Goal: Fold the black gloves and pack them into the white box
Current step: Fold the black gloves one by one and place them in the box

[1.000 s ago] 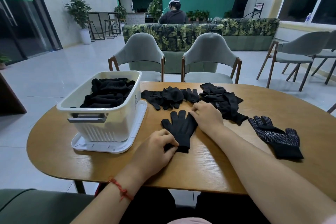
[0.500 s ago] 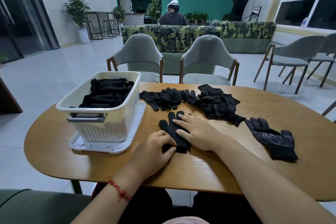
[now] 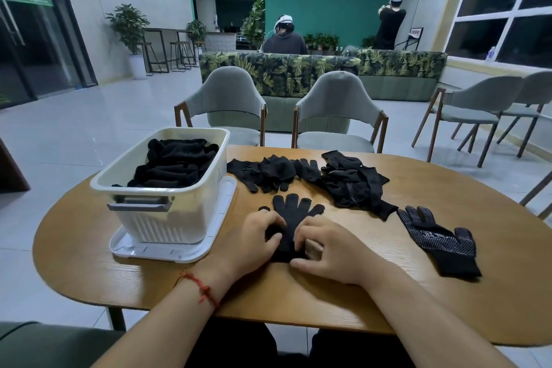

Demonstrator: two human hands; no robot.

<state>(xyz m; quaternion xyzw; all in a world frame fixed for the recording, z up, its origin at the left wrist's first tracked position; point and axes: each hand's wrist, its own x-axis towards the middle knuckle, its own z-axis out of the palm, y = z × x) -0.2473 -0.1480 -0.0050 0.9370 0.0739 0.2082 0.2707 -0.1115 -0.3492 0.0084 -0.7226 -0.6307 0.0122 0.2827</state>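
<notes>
A black glove [image 3: 294, 215] lies flat on the wooden table [image 3: 448, 293] in front of me, its fingers pointing away. My left hand [image 3: 254, 243] grips its cuff end from the left with curled fingers. My right hand [image 3: 331, 248] pinches the same end from the right. The white box [image 3: 179, 209] stands at the left on its lid, holding several folded black gloves [image 3: 173, 166]. A loose pile of black gloves [image 3: 313, 176] lies beyond my hands. One dotted black glove [image 3: 439, 237] lies apart at the right.
Two grey chairs [image 3: 337, 110] stand at the table's far side, with more at the right. A leaf-patterned sofa is behind them, and two people stand or sit far back. The table's front edge runs just below my wrists.
My right hand slid back from the glove's fingers to its cuff end and curled onto it. My left hand stayed at the cuff. The glove's fingers now lie uncovered.
</notes>
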